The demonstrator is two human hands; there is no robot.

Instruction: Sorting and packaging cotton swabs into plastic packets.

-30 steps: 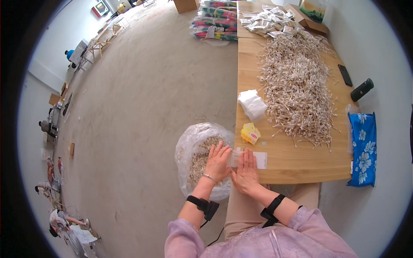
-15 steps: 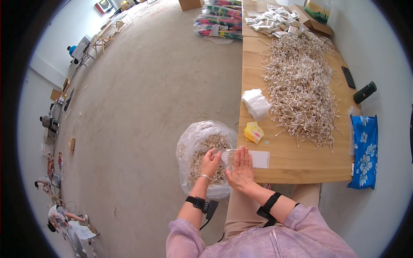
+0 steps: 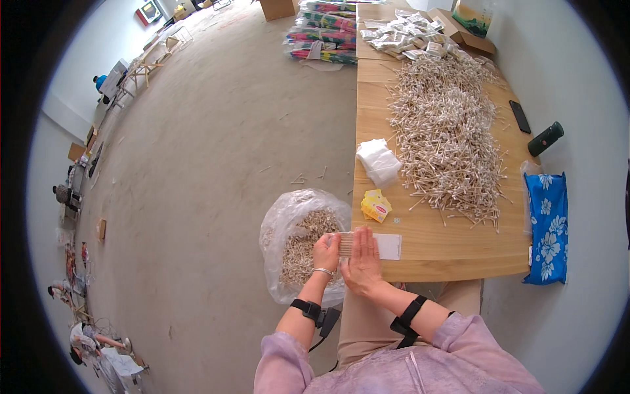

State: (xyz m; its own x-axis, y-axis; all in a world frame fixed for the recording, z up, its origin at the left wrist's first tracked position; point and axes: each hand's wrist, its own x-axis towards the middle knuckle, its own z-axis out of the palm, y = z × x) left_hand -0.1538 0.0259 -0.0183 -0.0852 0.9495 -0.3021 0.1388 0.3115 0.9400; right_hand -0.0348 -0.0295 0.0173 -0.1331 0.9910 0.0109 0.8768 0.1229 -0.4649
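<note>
At the counter (image 3: 459, 253) edge: my left hand (image 3: 326, 251) pinches a swab bundle (image 3: 346, 243); my right hand (image 3: 363, 262), flat, presses it.

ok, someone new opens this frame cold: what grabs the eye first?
The big heap of thin white-tipped sticks spread over the far half of the wooden table. Next, at the table's near left corner, the left hand and right hand holding a small bundle of sticks above a clear plastic bag of the same sticks on the floor. A blue flowered cloth hangs off the right edge.
</note>
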